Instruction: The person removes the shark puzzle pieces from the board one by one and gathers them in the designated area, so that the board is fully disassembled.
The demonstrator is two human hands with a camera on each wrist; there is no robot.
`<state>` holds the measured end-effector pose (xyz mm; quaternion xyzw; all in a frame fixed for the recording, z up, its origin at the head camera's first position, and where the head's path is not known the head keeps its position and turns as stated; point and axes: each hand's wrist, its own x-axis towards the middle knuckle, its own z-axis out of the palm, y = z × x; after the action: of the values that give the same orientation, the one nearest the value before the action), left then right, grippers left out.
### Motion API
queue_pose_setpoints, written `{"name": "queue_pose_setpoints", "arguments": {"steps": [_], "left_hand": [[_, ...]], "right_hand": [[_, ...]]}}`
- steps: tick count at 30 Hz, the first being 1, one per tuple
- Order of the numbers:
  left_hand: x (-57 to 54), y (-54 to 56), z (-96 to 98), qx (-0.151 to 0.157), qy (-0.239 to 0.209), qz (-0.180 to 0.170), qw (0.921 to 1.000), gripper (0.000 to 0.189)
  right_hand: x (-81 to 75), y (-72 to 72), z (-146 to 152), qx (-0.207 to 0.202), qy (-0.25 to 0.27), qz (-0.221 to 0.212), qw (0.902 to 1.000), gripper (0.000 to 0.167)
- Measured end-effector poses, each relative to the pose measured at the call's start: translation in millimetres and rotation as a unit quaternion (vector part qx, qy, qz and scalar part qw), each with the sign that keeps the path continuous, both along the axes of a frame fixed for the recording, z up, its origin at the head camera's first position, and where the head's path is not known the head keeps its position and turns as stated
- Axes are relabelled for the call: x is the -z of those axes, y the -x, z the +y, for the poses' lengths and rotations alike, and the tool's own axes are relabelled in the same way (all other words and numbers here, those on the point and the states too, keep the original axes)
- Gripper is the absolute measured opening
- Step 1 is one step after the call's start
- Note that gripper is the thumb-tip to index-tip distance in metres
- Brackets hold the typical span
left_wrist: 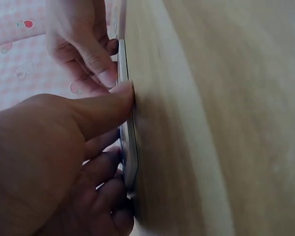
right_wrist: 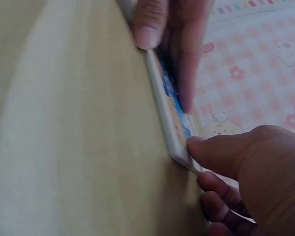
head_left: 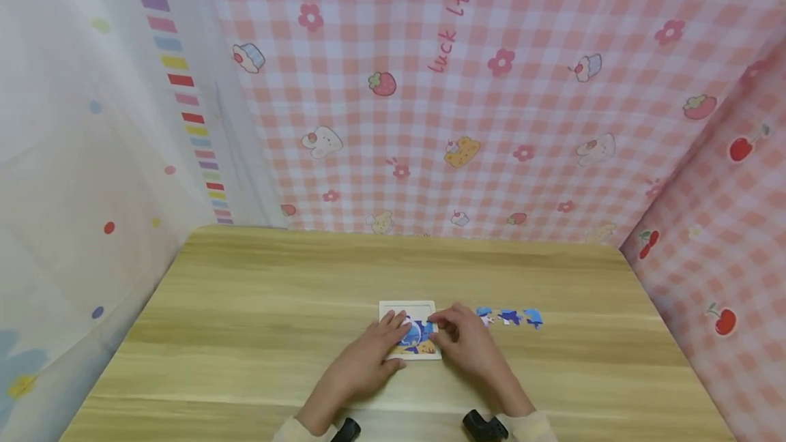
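Observation:
A small jigsaw puzzle [head_left: 417,340] with blue and yellow pictures lies in a white tray [head_left: 407,303] on the table; its upper strip shows bare board. My left hand [head_left: 368,353] rests over the tray's left part, fingers stretched across the pieces. Its thumb [left_wrist: 105,108] lies against the tray's near edge. At the right rim, my right hand [head_left: 469,343] has its index finger and thumb on a blue puzzle piece [head_left: 429,327], pinching it at the tray's right side. In the right wrist view that thumb [right_wrist: 211,152] touches the tray's corner.
Three loose puzzle pieces lie in a row right of the tray: one [head_left: 484,315] close by my right hand, a dark blue one [head_left: 510,317], and a lighter blue one [head_left: 533,318]. Patterned cloth [head_left: 430,121] hangs behind the wooden table [head_left: 276,278] and at both sides.

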<state>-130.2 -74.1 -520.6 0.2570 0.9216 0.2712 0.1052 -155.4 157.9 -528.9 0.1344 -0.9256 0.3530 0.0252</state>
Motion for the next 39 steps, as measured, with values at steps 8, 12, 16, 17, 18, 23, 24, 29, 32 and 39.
{"name": "queue_pose_setpoints", "arguments": {"steps": [8, 12, 16, 17, 18, 23, 24, 29, 32, 39], "left_hand": [[1.5, 0.3, 0.5, -0.007, -0.022, -0.006, 0.9997, 0.059], [1.5, 0.2, 0.6, -0.012, -0.026, -0.018, 0.9994, 0.058], [2.5, 0.5, 2.1, -0.011, -0.025, -0.018, 0.9995, 0.059], [2.7, 0.9, 2.5, -0.012, -0.023, -0.017, 0.9995, 0.059], [2.8, 1.3, 2.8, -0.013, -0.023, -0.015, 0.9995, 0.059], [2.3, 1.5, 1.5, -0.019, -0.017, -0.014, 0.9996, 0.059], [2.3, 1.1, 0.6, -0.018, -0.018, -0.013, 0.9996, 0.059], [2.6, -0.9, -1.5, -0.015, -0.023, -0.004, 0.9996, 0.059], [3.4, -0.2, -1.0, -0.014, -0.025, -0.003, 0.9996, 0.058], [4.5, 1.6, -2.5, -0.015, -0.023, -0.016, 0.9995, 0.058]], "right_hand": [[6.2, -1.3, -1.9, 0.008, -0.013, 0.014, 0.9998, 0.019], [5.8, 0.3, -1.6, 0.004, -0.018, -0.001, 0.9998, 0.019], [3.5, 1.3, -0.3, 0.003, -0.012, -0.018, 0.9998, 0.019], [2.5, 1.6, 0.0, 0.003, -0.009, -0.022, 0.9997, 0.020], [1.6, 1.9, 0.2, 0.002, -0.006, -0.024, 0.9997, 0.020], [1.1, 2.4, -2.0, 0.001, 0.008, -0.018, 0.9998, 0.023], [1.7, 1.9, -3.0, 0.004, 0.010, -0.014, 0.9999, 0.023], [2.1, -1.3, -6.4, 0.016, 0.020, 0.000, 0.9997, 0.024], [1.0, -1.6, -6.4, 0.018, 0.029, 0.000, 0.9994, 0.023], [-0.3, -1.5, -8.7, 0.022, 0.051, -0.012, 0.9984, 0.026]]}}
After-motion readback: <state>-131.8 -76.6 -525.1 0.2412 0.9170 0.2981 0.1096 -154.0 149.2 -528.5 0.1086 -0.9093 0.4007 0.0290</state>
